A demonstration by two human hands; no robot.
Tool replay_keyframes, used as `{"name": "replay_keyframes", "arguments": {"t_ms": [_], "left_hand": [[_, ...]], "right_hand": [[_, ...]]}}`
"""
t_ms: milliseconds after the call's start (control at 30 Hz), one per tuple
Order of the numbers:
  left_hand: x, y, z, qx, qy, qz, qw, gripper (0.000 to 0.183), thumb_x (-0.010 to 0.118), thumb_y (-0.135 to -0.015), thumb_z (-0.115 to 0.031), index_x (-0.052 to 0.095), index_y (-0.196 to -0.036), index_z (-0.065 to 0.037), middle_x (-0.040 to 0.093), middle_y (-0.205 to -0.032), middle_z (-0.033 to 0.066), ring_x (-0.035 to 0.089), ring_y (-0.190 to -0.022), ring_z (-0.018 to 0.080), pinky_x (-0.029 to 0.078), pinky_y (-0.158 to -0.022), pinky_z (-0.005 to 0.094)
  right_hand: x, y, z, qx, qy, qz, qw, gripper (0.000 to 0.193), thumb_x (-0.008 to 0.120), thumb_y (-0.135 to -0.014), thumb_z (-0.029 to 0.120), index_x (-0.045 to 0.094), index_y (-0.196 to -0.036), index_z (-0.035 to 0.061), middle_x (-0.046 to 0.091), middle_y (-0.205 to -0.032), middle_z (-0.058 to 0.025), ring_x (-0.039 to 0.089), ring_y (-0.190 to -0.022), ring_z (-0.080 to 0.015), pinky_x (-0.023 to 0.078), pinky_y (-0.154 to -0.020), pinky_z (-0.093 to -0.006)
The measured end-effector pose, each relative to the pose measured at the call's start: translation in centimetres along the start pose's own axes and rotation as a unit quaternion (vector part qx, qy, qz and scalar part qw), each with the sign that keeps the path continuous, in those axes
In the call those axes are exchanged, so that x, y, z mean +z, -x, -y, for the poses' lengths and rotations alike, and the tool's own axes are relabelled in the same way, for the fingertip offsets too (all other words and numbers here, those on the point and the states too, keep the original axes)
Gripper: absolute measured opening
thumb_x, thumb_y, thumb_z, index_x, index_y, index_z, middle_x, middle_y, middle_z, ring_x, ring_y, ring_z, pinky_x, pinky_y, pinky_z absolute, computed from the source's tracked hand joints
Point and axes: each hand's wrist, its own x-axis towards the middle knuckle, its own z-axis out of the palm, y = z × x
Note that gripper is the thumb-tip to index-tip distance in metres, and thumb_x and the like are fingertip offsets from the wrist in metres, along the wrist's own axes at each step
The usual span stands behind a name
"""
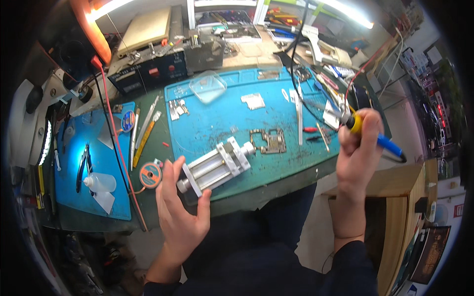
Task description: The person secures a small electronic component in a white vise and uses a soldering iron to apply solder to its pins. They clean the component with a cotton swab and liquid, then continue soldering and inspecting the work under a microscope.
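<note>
A silver metal vise (217,166) with two guide rods and a knob at each end lies slanted on the blue mat, by its front edge. The fingers and thumb of my left hand (182,214) straddle its near end plate, closed on its two sides. Raised at the right, my right hand (358,153) is wrapped round a soldering iron (386,144) with a blue handle and yellow collar. Its metal front end points left, over the mat's right side. Just right of the vise's far knob lies a dark circuit board (269,141) with cut-outs.
Left of the vise are a solder spool (150,175), a white squeeze bottle (100,182), black pliers (85,167) and a yellow knife (146,140). A clear plastic box (208,88) sits farther back. A black cable (292,54) hangs down at the right; a red lead (112,128) crosses at the left.
</note>
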Motion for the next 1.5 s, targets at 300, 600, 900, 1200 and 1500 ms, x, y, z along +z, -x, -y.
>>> {"name": "replay_keyframes", "arguments": {"t_ms": [300, 600, 900, 1200, 1500], "left_hand": [[-0.4, 0.0, 0.5, -0.033, 0.008, -0.004, 0.999, 0.085, 0.077, -0.093, -0.016, 0.027, -0.159, 0.002, 0.06, -0.138, 0.0202, 0.057, -0.127, 0.036, 0.042, -0.11, 0.045], [0.0, 0.0, 0.9, -0.031, 0.054, -0.008, 0.998, 0.088, 0.074, -0.086, 0.0, 0.025, -0.159, 0.003, 0.059, -0.137, 0.0227, 0.056, -0.126, 0.0384, 0.042, -0.109, 0.0455], [-0.9, 0.2, -0.2, -0.006, 0.022, -0.02, 1.0, 0.095, 0.08, -0.088, -0.018, 0.021, -0.159, 0.005, 0.051, -0.147, 0.0261, 0.049, -0.133, 0.0413, 0.036, -0.114, 0.0492], [-0.3, 2.2, 1.7, 0.056, 0.048, -0.088, 0.993, 0.093, 0.081, -0.089, -0.029, 0.026, -0.155, 0.006, 0.053, -0.144, 0.0247, 0.05, -0.131, 0.0391, 0.036, -0.113, 0.0505], [-1.1, 1.5, 0.8, 0.068, 0.05, -0.074, 0.994, 0.077, 0.082, -0.087, -0.025, 0.042, -0.146, 0.005, 0.057, -0.135, 0.0205, 0.055, -0.122, 0.0358, 0.042, -0.107, 0.0448]], "right_hand": [[-3.1, 1.7, 3.3, -0.018, 0.001, 0.026, 1.0, 0.053, 0.052, -0.109, 0.043, 0.063, -0.132, -0.0033, 0.059, -0.085, -0.0034, 0.045, -0.067, -0.0054, 0.03, -0.052, -0.0205], [-3.9, -4.3, 7.9, -0.138, 0.098, -0.039, 0.985, 0.032, 0.069, -0.102, 0.026, 0.07, -0.117, -0.0027, 0.064, -0.084, -0.005, 0.051, -0.065, -0.0056, 0.033, -0.052, -0.0199], [3.6, -24.2, 10.6, -0.319, 0.295, 0.131, 0.891, 0.028, 0.08, -0.093, 0.027, 0.078, -0.114, 0.0094, 0.069, -0.079, 0.0014, 0.06, -0.065, -0.0056, 0.045, -0.055, -0.0199], [4.0, -34.9, 8.3, -0.227, 0.333, 0.161, 0.901, 0.025, 0.078, -0.093, 0.026, 0.076, -0.11, 0.0081, 0.074, -0.088, 0.0008, 0.067, -0.076, -0.0066, 0.054, -0.063, -0.0217], [-1.4, -40.3, 10.8, -0.187, 0.272, 0.065, 0.942, 0.037, 0.076, -0.093, 0.048, 0.075, -0.097, 0.0116, 0.064, -0.072, 0.005, 0.054, -0.057, -0.002, 0.035, -0.05, -0.0202]]}}
